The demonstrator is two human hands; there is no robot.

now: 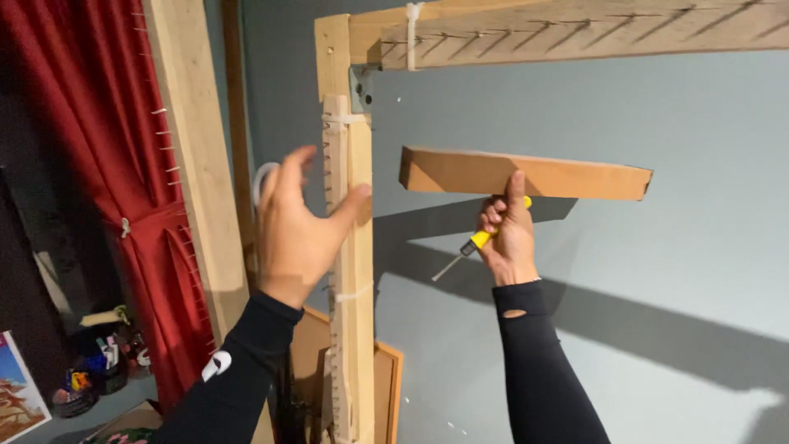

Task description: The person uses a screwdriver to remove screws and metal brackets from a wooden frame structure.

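My left hand [294, 226] is raised beside the upright wooden post [353, 271] of a frame, thumb touching the post's front, fingers spread and blurred. A white loop [261, 179] shows behind its fingers. My right hand [508, 233] holds a short wooden bar [526, 173] level in front of the grey wall, thumb pressed up against its face. The same hand grips a yellow-handled tool [479, 240] whose thin metal tip points down-left. The bar's left end sits a little right of the post.
A horizontal top beam [575, 31] with a row of nails and white cord joins the post. A second leaning timber [193, 156] stands to the left before a red curtain [107, 123]. Boards [386, 386] lean at the post's foot. Pots of supplies [94, 370] sit low left.
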